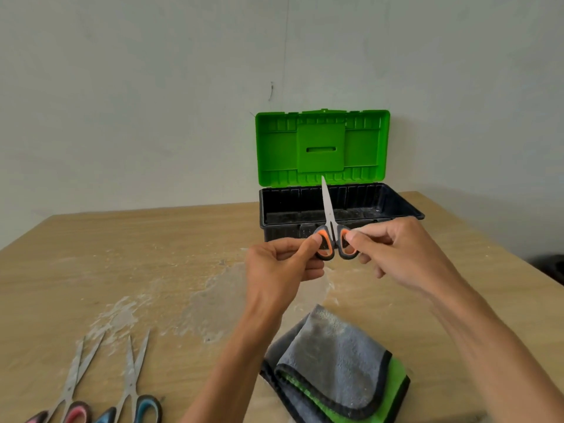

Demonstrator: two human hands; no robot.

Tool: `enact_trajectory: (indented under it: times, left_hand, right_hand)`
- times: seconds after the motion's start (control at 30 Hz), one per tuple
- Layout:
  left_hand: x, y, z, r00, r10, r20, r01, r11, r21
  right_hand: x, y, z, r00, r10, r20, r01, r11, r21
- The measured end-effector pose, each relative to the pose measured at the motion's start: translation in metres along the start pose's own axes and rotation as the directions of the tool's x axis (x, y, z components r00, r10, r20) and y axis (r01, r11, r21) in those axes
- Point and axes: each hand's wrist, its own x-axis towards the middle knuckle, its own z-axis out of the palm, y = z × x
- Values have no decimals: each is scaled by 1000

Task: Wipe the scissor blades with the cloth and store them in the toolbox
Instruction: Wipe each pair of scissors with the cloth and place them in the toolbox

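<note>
Between the two hands, raised above the table and in front of the toolbox's near wall, a pair of orange-and-grey-handled scissors [329, 213] stands nearly upright. Its blades are closed together and point up, so that the tip shows against the lower edge of the green lid [320, 148]. The left hand [280, 264] pinches the left handle loop, with the thumb pressed on the orange inner rim and the fingers curled behind. The right hand [396, 248] pinches the right loop in the same way, thumb on the front and fingers folded round the back. Both hands are level with each other and grip only the handles, clear of the blades. Just behind them the toolbox [403, 209] sits open on the far part of the wooden table [122, 254], its black base facing the camera and its lid standing upright near the pale wall [122, 87]. Nearer the camera, under the right forearm, a folded grey cloth [335, 355] with black edging and a green underside lies flat on the table, apart from both hands. A whitish dusty smear [213, 294] spreads over the wood to the left of the cloth. At the near left edge lie two more pairs, pink-handled scissors [71, 389] and blue-handled scissors [132, 377], side by side with their blades parted and pointing away from the camera.
</note>
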Motion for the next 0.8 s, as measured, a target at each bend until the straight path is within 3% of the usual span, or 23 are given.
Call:
enact_trajectory:
  times: [0.1,0.17,0.3,0.4,0.47,0.63,0.8]
  left_hand:
    - [30,-7,6,1000,8,16,-10,995,103]
    - [57,-15,5,997,83,-3,-78,954,289]
    - [114,-39,-2,943,332,-8,-220,643,734]
    - [151,-63,-8,973,221,62,-153,419,895]
    - [163,-75,-13,989,108,105,-135,339,931]
    - [169,-85,-16,981,108,161,-188,327,926]
    - [170,-84,-17,986,58,157,-167,323,932]
  right_hand:
    - [39,6,-6,988,150,38,-154,974,164]
    - [67,10,-9,980,196,27,-197,967,163]
    - [124,20,-7,970,238,-46,-238,971,8]
    - [163,28,4,968,244,-52,-249,956,-155]
    - [184,34,15,966,255,-48,-258,928,-268]
    - [219,49,52,958,286,7,-247,841,-481]
    - [235,66,82,913,400,77,-296,781,-550]
